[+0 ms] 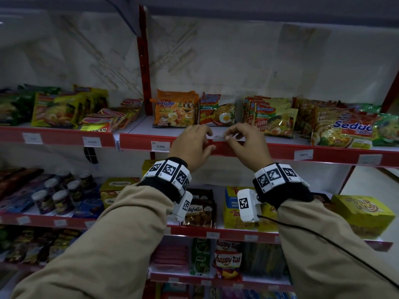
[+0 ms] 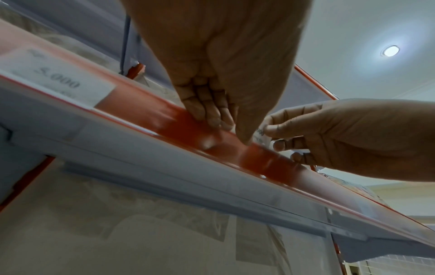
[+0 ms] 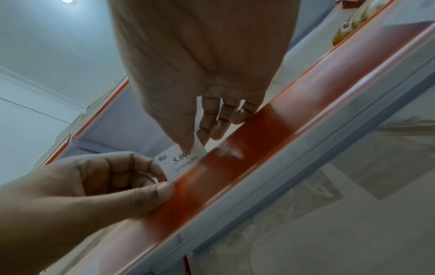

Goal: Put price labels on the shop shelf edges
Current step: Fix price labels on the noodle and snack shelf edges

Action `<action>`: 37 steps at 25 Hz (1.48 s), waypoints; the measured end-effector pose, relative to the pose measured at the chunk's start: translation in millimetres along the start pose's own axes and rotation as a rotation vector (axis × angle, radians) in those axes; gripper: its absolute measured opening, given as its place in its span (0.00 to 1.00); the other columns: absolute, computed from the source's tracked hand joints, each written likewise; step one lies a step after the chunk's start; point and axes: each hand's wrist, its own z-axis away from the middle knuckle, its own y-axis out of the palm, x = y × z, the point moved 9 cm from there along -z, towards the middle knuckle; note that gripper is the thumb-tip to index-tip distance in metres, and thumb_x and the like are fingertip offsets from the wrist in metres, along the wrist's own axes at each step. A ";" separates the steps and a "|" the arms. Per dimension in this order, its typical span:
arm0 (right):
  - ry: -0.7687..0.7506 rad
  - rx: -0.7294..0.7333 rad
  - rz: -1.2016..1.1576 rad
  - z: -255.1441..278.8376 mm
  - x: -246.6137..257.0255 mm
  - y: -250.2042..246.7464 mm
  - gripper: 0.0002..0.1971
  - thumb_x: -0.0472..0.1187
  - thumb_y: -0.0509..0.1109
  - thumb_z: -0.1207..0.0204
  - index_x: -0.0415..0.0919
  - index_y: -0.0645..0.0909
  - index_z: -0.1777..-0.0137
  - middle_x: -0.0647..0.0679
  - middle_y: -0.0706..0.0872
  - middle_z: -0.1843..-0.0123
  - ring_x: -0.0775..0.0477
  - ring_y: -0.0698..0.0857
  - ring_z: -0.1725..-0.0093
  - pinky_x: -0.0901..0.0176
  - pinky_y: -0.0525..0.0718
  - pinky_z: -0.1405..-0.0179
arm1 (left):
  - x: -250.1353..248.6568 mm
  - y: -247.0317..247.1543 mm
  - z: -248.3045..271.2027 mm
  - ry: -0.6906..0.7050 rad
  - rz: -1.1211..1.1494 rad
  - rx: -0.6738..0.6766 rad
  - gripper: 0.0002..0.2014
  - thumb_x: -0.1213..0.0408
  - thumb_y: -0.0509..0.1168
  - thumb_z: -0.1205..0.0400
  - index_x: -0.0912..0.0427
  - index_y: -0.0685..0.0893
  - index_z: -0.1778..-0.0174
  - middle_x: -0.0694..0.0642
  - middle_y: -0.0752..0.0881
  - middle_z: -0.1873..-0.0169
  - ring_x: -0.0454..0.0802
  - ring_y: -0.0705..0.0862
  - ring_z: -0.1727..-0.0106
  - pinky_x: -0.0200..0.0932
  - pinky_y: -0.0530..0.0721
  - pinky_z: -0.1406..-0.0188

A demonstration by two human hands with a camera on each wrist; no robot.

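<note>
Shop shelf edge (image 1: 237, 148), both hands (image 1: 218, 141) pinching price label (image 1: 219, 138)

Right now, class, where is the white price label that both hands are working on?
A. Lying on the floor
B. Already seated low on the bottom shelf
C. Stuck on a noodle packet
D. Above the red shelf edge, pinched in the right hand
D: the right hand pinches the price label just above the red shelf edge, while the left hand grips that edge.
</note>
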 end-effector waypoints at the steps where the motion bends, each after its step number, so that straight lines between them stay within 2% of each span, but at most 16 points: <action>1: -0.016 0.014 0.017 0.7 2.7 4.7 0.03 0.40 0.69 0.23 0.44 0.85 0.53 0.50 0.86 0.54 0.46 0.80 0.51 0.44 0.80 0.47 | 0.8 -0.7 1.1 -0.002 0.015 0.002 0.14 0.57 0.69 0.22 0.52 0.77 0.42 0.44 0.77 0.60 0.49 0.75 0.49 0.47 0.77 0.54; 4: -0.036 0.054 0.092 2.4 6.6 12.7 0.03 0.42 0.68 0.23 0.49 0.84 0.54 0.54 0.86 0.55 0.45 0.79 0.51 0.40 0.76 0.44 | -1.3 -0.3 3.0 0.026 0.017 -0.003 0.11 0.62 0.67 0.21 0.56 0.79 0.43 0.51 0.79 0.54 0.53 0.74 0.47 0.49 0.76 0.52; 7: -0.054 0.077 0.163 3.7 6.3 12.6 0.02 0.42 0.70 0.25 0.48 0.83 0.54 0.52 0.85 0.56 0.45 0.77 0.52 0.43 0.76 0.46 | -2.0 1.2 3.3 0.039 -0.007 0.004 0.07 0.62 0.66 0.19 0.60 0.83 0.48 0.57 0.79 0.52 0.56 0.73 0.47 0.49 0.74 0.53; 11: -0.060 0.168 0.296 4.2 3.1 16.6 0.06 0.44 0.72 0.27 0.46 0.82 0.51 0.47 0.81 0.52 0.43 0.75 0.48 0.48 0.75 0.46 | -4.8 1.3 2.7 0.053 -0.016 0.019 0.09 0.62 0.65 0.18 0.63 0.85 0.49 0.60 0.78 0.53 0.57 0.73 0.48 0.48 0.72 0.53; 19: -0.040 0.235 0.366 3.4 1.3 19.8 0.05 0.47 0.72 0.25 0.48 0.83 0.53 0.51 0.75 0.56 0.43 0.74 0.48 0.50 0.72 0.47 | -2.3 3.6 2.5 0.040 -0.038 0.072 0.10 0.61 0.63 0.16 0.62 0.85 0.47 0.60 0.78 0.52 0.57 0.72 0.47 0.48 0.71 0.50; 23: -0.032 0.244 0.385 5.2 1.9 20.6 0.05 0.46 0.70 0.24 0.48 0.84 0.51 0.47 0.78 0.52 0.41 0.74 0.46 0.48 0.74 0.45 | -2.7 5.0 3.0 0.029 -0.061 0.089 0.11 0.60 0.62 0.16 0.62 0.85 0.46 0.60 0.79 0.51 0.57 0.72 0.46 0.50 0.74 0.48; 30: -0.025 0.228 0.355 8.9 0.8 19.1 0.06 0.46 0.70 0.23 0.48 0.83 0.49 0.47 0.79 0.49 0.41 0.73 0.45 0.46 0.74 0.42 | -2.0 5.8 3.2 -0.001 -0.087 0.100 0.11 0.59 0.61 0.15 0.62 0.84 0.46 0.60 0.78 0.50 0.57 0.72 0.45 0.51 0.74 0.50; 37: -0.007 0.157 0.278 10.9 0.8 13.2 0.06 0.45 0.74 0.27 0.49 0.82 0.52 0.51 0.79 0.55 0.44 0.74 0.48 0.50 0.75 0.47 | 1.8 8.3 0.8 0.005 -0.109 0.142 0.11 0.58 0.60 0.15 0.60 0.83 0.45 0.58 0.79 0.49 0.56 0.72 0.44 0.50 0.73 0.49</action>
